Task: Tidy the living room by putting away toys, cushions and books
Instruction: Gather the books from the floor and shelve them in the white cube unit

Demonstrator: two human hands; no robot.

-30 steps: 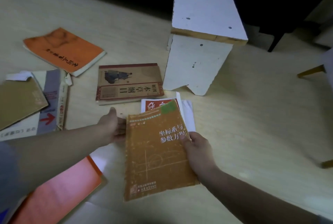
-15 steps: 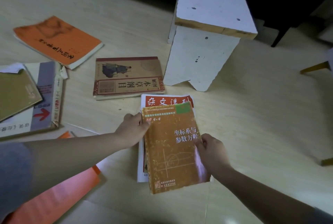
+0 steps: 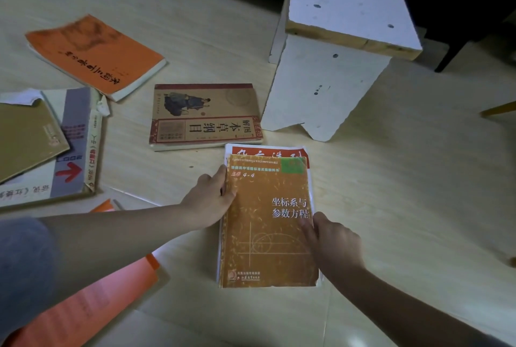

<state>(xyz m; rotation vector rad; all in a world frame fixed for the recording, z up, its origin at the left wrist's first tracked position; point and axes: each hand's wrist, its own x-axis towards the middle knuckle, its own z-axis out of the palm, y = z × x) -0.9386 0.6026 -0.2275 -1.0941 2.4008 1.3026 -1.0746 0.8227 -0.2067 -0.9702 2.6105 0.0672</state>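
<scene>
An orange-brown textbook (image 3: pixel 265 229) lies squared on top of a white book with a red title band (image 3: pixel 268 152) on the pale floor. My left hand (image 3: pixel 210 198) grips the stack's left edge, thumb on the cover. My right hand (image 3: pixel 332 240) holds the right edge with the thumb pressed on the orange-brown cover. A tan book with a red border (image 3: pixel 205 116) lies just beyond the stack. An orange book (image 3: pixel 95 53) sits further left.
A white wooden stool (image 3: pixel 335 47) stands right behind the stack. At the left lie a grey-and-white book with a red arrow (image 3: pixel 72 145) and an olive book (image 3: pixel 25 137) on it. An orange-red folder (image 3: pixel 92 299) lies under my left forearm. Dark furniture legs show at the right.
The orange-brown textbook has moved right and down onto the white red-banded book, now aligned with it. My left hand has shifted from beside the book to gripping the stack's left edge.
</scene>
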